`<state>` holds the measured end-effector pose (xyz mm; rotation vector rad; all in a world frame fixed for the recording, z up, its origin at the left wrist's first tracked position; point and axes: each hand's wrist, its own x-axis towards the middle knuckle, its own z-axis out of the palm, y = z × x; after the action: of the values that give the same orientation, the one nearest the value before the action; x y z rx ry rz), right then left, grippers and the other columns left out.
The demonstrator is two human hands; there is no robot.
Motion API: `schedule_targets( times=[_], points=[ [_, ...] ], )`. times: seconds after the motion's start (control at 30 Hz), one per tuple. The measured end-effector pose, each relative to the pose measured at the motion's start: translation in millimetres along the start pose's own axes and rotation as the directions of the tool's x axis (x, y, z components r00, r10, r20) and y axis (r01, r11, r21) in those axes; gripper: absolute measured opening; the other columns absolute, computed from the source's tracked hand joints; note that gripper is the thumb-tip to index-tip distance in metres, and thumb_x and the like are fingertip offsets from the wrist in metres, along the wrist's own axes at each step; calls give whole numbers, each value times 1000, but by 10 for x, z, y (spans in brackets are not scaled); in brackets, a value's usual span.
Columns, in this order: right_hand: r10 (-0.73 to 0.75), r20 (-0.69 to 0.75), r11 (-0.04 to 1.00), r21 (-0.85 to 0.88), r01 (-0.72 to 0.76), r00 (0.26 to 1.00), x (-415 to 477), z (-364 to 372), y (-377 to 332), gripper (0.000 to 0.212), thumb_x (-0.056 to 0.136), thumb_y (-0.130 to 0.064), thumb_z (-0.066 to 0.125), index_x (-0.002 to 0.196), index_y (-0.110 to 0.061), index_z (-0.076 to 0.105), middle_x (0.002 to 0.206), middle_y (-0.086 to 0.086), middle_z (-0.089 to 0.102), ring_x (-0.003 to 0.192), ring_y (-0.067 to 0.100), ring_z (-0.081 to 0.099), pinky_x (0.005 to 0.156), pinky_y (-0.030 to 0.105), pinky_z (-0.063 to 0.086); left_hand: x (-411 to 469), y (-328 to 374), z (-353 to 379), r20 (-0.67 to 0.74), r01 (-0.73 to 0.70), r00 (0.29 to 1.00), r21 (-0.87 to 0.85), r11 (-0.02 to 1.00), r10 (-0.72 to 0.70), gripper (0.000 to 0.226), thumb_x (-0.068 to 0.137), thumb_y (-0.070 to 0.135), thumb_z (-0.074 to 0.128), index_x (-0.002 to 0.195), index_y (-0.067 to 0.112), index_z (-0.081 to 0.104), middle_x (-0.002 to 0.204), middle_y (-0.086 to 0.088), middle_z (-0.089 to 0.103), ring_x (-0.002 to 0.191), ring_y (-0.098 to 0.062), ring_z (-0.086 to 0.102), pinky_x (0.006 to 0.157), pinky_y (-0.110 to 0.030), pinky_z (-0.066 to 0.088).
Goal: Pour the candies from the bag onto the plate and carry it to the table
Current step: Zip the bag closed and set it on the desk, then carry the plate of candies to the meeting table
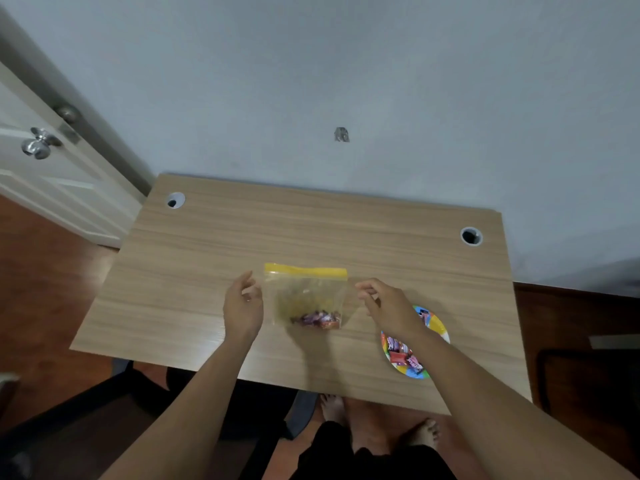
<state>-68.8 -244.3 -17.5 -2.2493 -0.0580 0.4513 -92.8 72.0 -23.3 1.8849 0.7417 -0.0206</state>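
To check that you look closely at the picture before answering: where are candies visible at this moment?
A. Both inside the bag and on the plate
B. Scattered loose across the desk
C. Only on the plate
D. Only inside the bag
A: wrapped candies lie at the bottom of the clear bag, and more sit on the colourful plate under the right arm, none loose on the desk.
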Motion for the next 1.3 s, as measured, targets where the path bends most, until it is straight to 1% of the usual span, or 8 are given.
schedule_targets(
  times=[0.1, 0.23, 0.37, 0.53, 0.67, 0.93, 1.07, 1.3],
  points=[
    [95, -28, 995, 28, -94, 995, -79, -155, 212, 24, 105, -18, 59, 124, -22, 72, 117, 1, 78, 84, 10, 76, 83, 21, 59, -83, 121, 148, -82, -111, 990, 51, 993, 114, 31, 105, 14, 53, 133, 18, 67, 127, -9, 64, 103, -21, 66, 93, -36, 57],
    [227, -81, 974, 31, -225, 971, -294, -414, 555, 21, 106, -23, 61, 124, -24, 72, 120, -6, 78, 101, 6, 71, 77, 2, 44, -188, 202, 471, 110, -214, 971, 27, 976, 210, 23, 106, 12, 56, 122, 19, 71, 116, -5, 73, 95, -26, 68, 78, -23, 55],
    [363, -120, 932, 73, -356, 924, -545, -567, 948, 25, 105, -25, 60, 128, -23, 70, 127, 1, 76, 113, 18, 71, 87, 29, 49, -298, 187, 879, 344, -123, 932, -5, 992, 117, 21, 108, 14, 58, 121, 18, 73, 113, -9, 74, 92, -31, 71, 79, -45, 63],
    [530, -138, 845, 171, -507, 837, -826, -617, 1390, 22, 104, -23, 61, 125, -20, 69, 128, 4, 75, 119, 24, 69, 100, 42, 56, -490, 131, 1434, 532, -24, 847, 25, 999, 7, 19, 108, 9, 59, 122, 6, 72, 106, -10, 69, 87, -23, 63, 68, -19, 55],
    [624, -91, 769, 252, -588, 776, -988, -530, 1824, 18, 101, -31, 60, 117, -27, 67, 121, 0, 76, 110, 25, 73, 97, 51, 60, -584, 85, 1843, 584, -13, 809, 131, 991, -66, 26, 109, 4, 55, 130, 1, 70, 106, 2, 66, 100, -21, 62, 77, -22, 52],
    [720, 32, 662, 271, -699, 694, -1089, -347, 2059, 30, 90, -42, 66, 111, -21, 68, 107, -4, 74, 101, 24, 73, 90, 47, 63, -683, 125, 2537, 644, -130, 761, 276, 952, -82, 38, 112, 21, 51, 147, 9, 60, 131, 0, 64, 118, -18, 61, 84, -15, 51],
    [728, 79, 660, 185, -728, 681, -1034, -198, 2271, 38, 97, -34, 53, 81, -8, 76, 83, 6, 81, 84, 28, 78, 80, 44, 64, -678, 127, 2830, 691, -210, 719, 323, 923, -79, 43, 112, 19, 48, 152, 7, 57, 133, -19, 72, 123, -39, 69, 94, -41, 53],
    [729, 97, 596, 395, -699, 677, -917, 39, 2784, 24, 87, -46, 61, 87, -23, 68, 95, 3, 82, 83, 26, 83, 84, 57, 67, -625, -72, 2970, 674, -278, 738, 355, 893, -39, 40, 106, 23, 53, 138, 33, 74, 124, 1, 75, 103, -15, 67, 89, -22, 54]
  ],
)
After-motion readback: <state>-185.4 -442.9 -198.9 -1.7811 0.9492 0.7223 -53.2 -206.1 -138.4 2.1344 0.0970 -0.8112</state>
